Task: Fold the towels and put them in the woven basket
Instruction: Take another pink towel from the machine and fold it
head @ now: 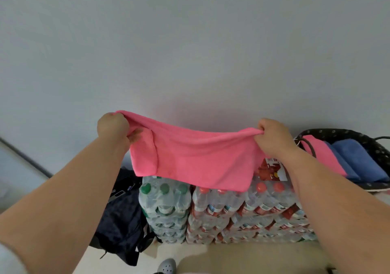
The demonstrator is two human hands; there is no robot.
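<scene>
A pink towel [196, 157] hangs stretched in the air between my two hands, in front of a pale wall. My left hand [115, 130] grips its left top corner, where the cloth is doubled over. My right hand [274, 137] pinches the right top corner. The dark woven basket [377, 145] stands at the far right; inside it lie a folded pink towel [325, 157] and folded blue towels [358, 159]. The lower edge of the held towel hangs just above stacked bottle packs.
Shrink-wrapped packs of water bottles [221, 212] are stacked below the towel, green-capped at left, red-capped at right. A dark bag [120, 216] slumps on the floor at left. A grey clog [166, 266] shows at the bottom. A red printed box [272, 169] sits behind my right wrist.
</scene>
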